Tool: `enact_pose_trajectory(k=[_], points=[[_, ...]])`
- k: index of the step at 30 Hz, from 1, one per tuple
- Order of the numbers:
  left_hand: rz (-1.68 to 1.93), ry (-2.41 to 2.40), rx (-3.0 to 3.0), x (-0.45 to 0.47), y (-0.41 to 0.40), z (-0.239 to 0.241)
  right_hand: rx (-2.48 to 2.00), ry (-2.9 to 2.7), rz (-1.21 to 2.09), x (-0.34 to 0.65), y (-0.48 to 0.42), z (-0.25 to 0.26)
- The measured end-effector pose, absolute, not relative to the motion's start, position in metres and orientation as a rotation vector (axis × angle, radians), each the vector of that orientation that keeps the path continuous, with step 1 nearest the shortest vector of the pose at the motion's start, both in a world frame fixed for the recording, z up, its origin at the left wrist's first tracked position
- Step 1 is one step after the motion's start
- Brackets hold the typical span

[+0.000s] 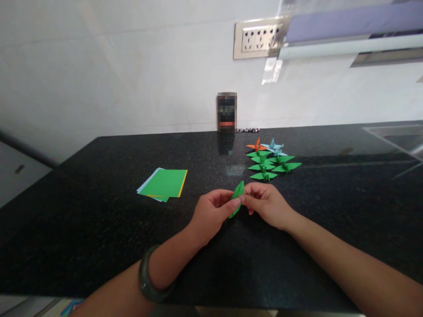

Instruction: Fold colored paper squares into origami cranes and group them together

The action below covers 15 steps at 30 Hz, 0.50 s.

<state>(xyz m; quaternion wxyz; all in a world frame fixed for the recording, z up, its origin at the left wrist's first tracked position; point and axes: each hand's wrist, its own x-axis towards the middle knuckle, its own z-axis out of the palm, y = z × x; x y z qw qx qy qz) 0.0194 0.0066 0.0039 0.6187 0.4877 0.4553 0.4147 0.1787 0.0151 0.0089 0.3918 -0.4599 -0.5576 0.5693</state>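
Note:
A narrow piece of folded green paper is held upright at a slant, just above the dark countertop. My left hand pinches it from the left, thumb across its front. From the right, my right hand grips the same paper, and the two thumb tips nearly meet at its middle. The fingers behind the paper are partly hidden. Beyond my right hand sit several green paper cranes, with an orange paper crane and light blue paper cranes at the back.
To the left lies a stack of square paper sheets, green on top, with yellow and blue edges showing. A phone-like object, its front pixelated, leans on the wall beside a beaded strap. A socket panel is on the wall.

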Motion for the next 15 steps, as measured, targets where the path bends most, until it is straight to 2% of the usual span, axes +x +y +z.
enact_pose_trajectory(k=[15], points=[[1.024, 1.082, 0.978, 0.021, 0.006, 0.011, -1.157, -1.186, 1.358, 0.168, 0.008, 0.005]])
